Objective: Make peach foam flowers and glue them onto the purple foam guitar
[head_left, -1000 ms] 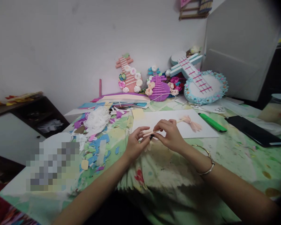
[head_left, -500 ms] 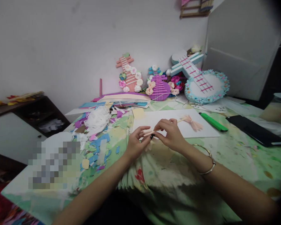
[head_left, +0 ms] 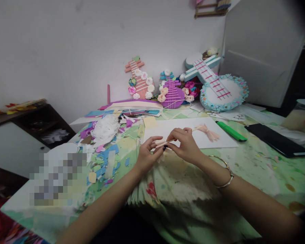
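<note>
Close together over the front edge of a white board point(head_left: 218, 144), my two hands work on a pale peach paper piece point(head_left: 160, 145) and a thin wooden stick point(head_left: 197, 128). My left hand point(head_left: 148, 154) pinches the paper piece between thumb and fingers. My right hand point(head_left: 184, 145) grips the stick, its fingertips touching the paper too. The stick's far end slants up to the right, beside a tied peach paper bundle point(head_left: 210, 133) on the board; whether they join, I cannot tell. Part of the paper hangs below my fingers.
A green utility knife point(head_left: 231, 131) and a black phone-like slab point(head_left: 277, 140) lie to the right. White string point(head_left: 105, 128) is heaped at left, near coloured paper scraps point(head_left: 106, 166). Decorated paper instruments point(head_left: 173, 95) lean along the wall. A lidded cup point(head_left: 301, 115) stands far right.
The view has shifted very slightly. Both hands keep nearly the same pose and hold on the paper and stick.
</note>
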A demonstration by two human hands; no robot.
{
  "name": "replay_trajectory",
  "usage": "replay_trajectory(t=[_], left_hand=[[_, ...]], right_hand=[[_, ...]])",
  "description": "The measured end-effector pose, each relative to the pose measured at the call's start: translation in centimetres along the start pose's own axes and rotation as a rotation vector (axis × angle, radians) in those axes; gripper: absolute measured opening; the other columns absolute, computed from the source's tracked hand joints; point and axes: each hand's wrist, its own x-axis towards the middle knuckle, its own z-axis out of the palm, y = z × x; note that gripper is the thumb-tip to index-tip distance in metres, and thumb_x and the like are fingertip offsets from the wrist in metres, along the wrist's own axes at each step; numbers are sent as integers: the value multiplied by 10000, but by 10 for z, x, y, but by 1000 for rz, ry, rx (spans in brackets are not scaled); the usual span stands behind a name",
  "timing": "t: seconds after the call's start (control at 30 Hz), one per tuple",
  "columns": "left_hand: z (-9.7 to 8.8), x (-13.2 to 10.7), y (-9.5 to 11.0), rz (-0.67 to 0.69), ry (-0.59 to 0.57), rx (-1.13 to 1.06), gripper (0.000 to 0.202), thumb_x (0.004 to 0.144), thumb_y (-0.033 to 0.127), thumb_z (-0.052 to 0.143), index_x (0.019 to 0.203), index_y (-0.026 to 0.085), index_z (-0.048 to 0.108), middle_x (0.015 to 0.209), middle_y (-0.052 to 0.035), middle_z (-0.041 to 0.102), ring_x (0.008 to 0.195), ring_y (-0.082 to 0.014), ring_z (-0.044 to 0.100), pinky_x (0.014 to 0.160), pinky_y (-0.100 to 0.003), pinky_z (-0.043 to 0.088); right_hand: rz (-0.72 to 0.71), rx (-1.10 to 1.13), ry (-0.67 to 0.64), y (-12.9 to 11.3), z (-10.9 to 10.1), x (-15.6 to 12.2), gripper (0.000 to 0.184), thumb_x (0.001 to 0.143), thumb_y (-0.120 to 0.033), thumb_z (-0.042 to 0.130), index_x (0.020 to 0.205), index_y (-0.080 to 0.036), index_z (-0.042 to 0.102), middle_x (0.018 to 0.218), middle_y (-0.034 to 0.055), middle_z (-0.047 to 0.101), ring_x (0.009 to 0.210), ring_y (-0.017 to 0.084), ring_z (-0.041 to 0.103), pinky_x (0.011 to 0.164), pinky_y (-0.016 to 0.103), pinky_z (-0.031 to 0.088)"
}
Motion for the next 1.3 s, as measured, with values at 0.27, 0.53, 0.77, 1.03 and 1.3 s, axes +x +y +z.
replay_trajectory(t=[0.27,0.53,0.77,1.03,1.3], left_hand=[[0,0,-1,5,-17,-9,367,734,236,659,1070,136,552,923,-81,694,859,-175,661,692,-221,494],[0,0,1,-11,-12,-30,378,721,254,679,1061,144,557,949,-91,700,912,-206,665,703,-236,512],[0,0,-1,-2,-23,-10,385,726,249,678,1076,149,552,969,-100,704,958,-215,653,746,-252,510],[0,1,-1,-46,-9,-81,425,700,277,705,1070,133,555,961,-122,718,903,-222,670,714,-257,508],[-4,5,-3,-53,61,-197,434,662,268,732,1046,134,581,956,-117,723,878,-221,685,738,-284,529]], right_hand=[[3,0,-6,1,1,-1,120,809,-265,617,753,-184,549,786,-6,612,786,152,543,800,333,212],[9,-2,-15,2,1,-1,115,802,-257,623,757,-185,547,794,-2,614,814,158,541,799,330,214],[8,-4,-13,2,1,-1,99,803,-244,615,754,-183,554,790,4,618,806,161,543,797,332,216],[11,-1,17,3,1,-1,62,812,-208,612,754,-189,598,810,0,630,803,145,559,795,324,224],[0,-38,51,5,-2,2,120,831,-127,563,780,-205,640,851,7,656,825,142,590,803,331,247]])
